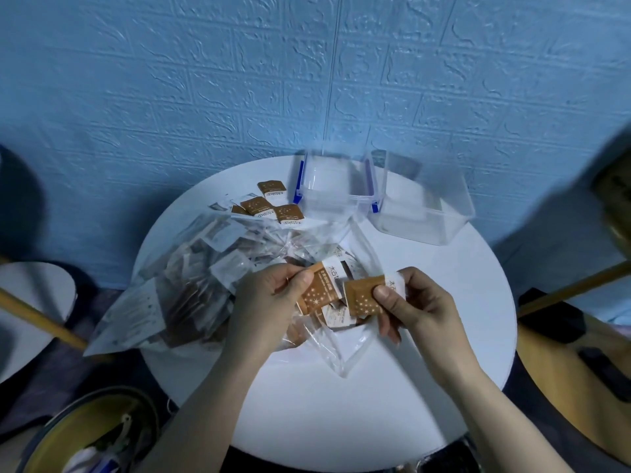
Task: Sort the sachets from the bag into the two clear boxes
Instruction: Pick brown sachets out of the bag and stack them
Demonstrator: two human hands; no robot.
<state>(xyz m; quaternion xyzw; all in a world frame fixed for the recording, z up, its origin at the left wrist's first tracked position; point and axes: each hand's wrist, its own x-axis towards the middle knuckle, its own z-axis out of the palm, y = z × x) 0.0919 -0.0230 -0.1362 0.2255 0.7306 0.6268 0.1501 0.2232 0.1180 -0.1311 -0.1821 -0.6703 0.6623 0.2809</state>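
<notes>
Sachets in both hands, over the near half of the round white table [392, 387]. Left hand [269, 302] pinches one brown sachet [316, 295] by its left edge, thumb on top, grip clamped; right hand [415, 307] pinches a second brown sachet [362, 298] at its right side, thumb pressed on the face, grip likewise clamped. The two packets nearly touch, between the hands and just above the open mouth of the clear bag [191, 278], whose bulk lies left of the left grip. Both clear boxes sit beyond the grips near the wall: blue-latched box [336, 196] ahead of the left, plain box [423, 213] ahead of the right; both look empty. Loose brown sachets [269, 203] lie on the table left of the boxes. Advice: compare the printed faces before committing, then carry each packet well over a box rim and release low, so the light foil does not flutter out.
</notes>
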